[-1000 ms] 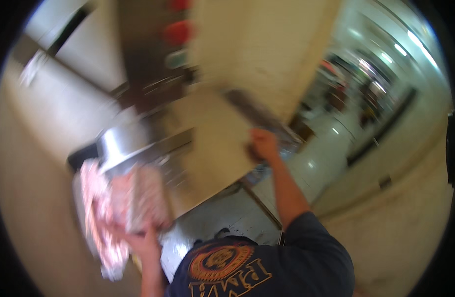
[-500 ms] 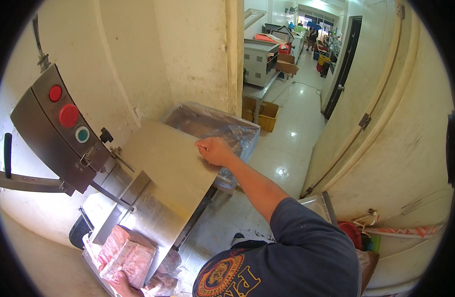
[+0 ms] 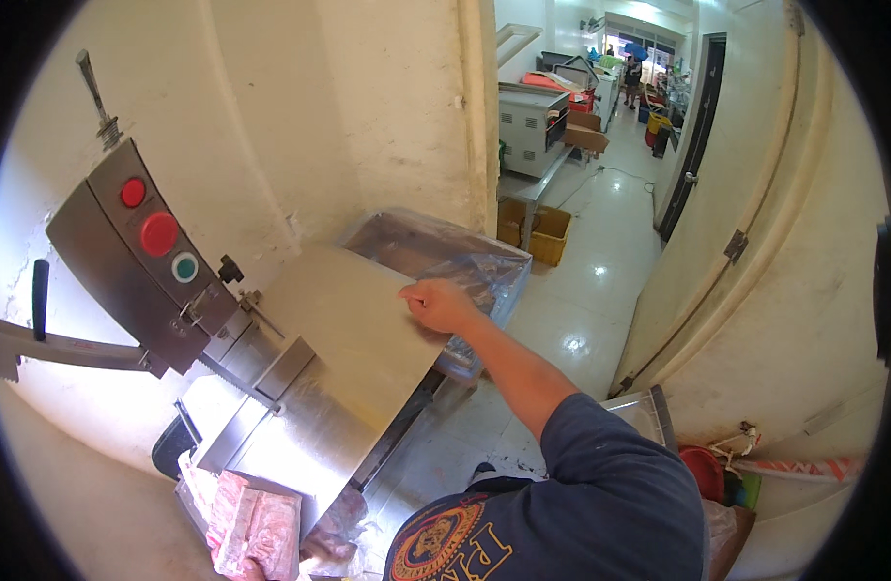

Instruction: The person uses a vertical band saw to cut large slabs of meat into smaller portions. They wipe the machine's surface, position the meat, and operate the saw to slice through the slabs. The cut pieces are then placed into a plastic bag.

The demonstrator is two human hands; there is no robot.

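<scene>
My right hand (image 3: 441,304) is closed in a fist and rests at the right edge of the steel saw table (image 3: 344,339); nothing shows in it. At the lower left is a pinkish block of frozen meat (image 3: 257,518) in clear plastic. My left hand (image 3: 259,569) grips the block from below, mostly hidden by it and the picture's lower edge. The toothed blade (image 3: 223,371) of a meat band saw runs down from its steel head (image 3: 140,257) to the table, beside a small upright metal guide plate (image 3: 283,368).
A plastic-lined metal bin (image 3: 508,281) stands beyond the table. More wrapped meat (image 3: 339,533) lies low beside the frozen block. A yellow crate (image 3: 550,235) sits under a bench in the doorway. An open door (image 3: 755,174) stands to the right. People are far down the corridor.
The view has shifted, so the saw and table sit further right and lower. The meat block has dropped toward the lower edge, hiding more of my left hand. My right fist stays on the table.
</scene>
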